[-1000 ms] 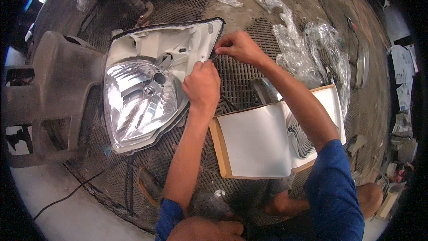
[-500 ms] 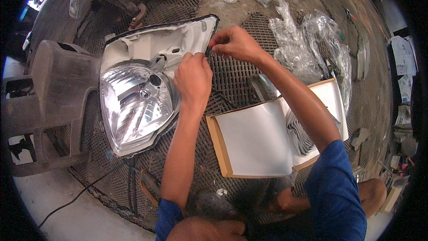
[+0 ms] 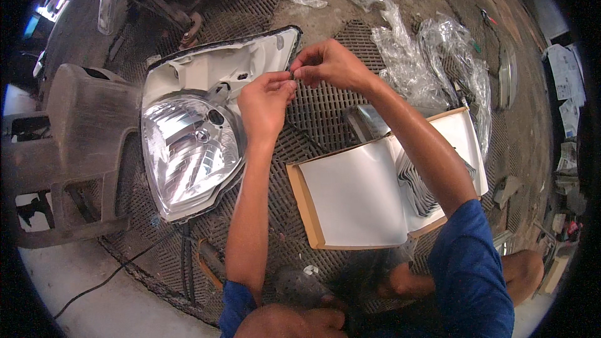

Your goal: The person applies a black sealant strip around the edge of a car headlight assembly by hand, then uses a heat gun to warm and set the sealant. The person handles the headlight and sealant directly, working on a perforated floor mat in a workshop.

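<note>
A headlight housing (image 3: 194, 150) with a shiny reflector lies on the mat, its front uncovered. A black sealant strip (image 3: 219, 46) runs along its rim. At the housing's upper right corner my two hands meet, fingertips nearly touching. My left hand (image 3: 264, 101) pinches a short dark bit of the strip (image 3: 292, 75), palm down. My right hand (image 3: 333, 66) pinches the same bit from the other side, thumb against forefinger. Fingers hide most of what lies between them. Below my right forearm sits an open cardboard box (image 3: 305, 213) with coiled dark sealant (image 3: 416, 188) on white paper (image 3: 357, 194).
A dusty grey plastic bumper part (image 3: 87, 131) stands left of the housing. Crumpled clear plastic wrap (image 3: 407, 56) lies at the far right. A metal stand (image 3: 166, 6) is at the back. A black cable (image 3: 119, 266) crosses the floor at the lower left.
My left hand has turned and lifted slightly, its fingers now stretched toward the right hand's fingertips. Earlier they were curled at the housing's edge. My right hand stays nearly in place.
</note>
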Demonstrator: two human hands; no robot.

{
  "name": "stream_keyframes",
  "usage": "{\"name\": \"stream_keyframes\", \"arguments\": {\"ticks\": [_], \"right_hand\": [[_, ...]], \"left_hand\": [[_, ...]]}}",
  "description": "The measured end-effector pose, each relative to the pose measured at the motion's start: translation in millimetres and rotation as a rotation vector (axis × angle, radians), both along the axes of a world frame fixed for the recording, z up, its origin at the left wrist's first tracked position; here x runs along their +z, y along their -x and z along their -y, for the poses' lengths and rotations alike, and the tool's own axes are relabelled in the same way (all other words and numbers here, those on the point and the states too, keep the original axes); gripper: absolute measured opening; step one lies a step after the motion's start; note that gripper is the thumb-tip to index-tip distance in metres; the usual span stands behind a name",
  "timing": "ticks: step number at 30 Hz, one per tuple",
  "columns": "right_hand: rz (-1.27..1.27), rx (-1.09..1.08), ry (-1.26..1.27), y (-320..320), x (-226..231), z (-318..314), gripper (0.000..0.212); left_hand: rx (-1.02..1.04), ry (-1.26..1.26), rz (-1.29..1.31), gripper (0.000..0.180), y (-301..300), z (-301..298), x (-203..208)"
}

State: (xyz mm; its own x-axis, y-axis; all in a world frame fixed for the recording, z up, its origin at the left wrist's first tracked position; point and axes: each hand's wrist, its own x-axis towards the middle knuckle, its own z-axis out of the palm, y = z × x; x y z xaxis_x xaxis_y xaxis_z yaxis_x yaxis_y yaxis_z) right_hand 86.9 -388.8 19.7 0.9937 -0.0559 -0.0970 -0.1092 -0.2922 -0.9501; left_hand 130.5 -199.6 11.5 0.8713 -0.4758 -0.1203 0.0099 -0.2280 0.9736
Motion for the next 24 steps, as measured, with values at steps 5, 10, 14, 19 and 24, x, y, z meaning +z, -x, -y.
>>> {"name": "stream_keyframes", "arguments": {"ticks": [5,10,14,19,24], "right_hand": [[-0.014,-0.037,-0.173,7,2,-10,0.016],[-0.07,-0.081,-0.3,15,18,-20,0.018],[-0.104,-0.077,-0.417,20,38,-22,0.02],[-0.001,-0.073,-0.235,28,60,-27,0.018],[0.03,-0.096,0.009,34,69,-25,0.019]], "left_hand": [[0.111,0.142,-0.053,0.027,4,-1,-5],[0.092,0.376,-0.11,0.03,3,-4,-7],[0.013,0.543,-0.199,0.027,3,-5,6],[-0.021,0.478,-0.184,0.029,-1,-14,21],[-0.043,0.465,-0.13,0.027,2,-17,23]]}}
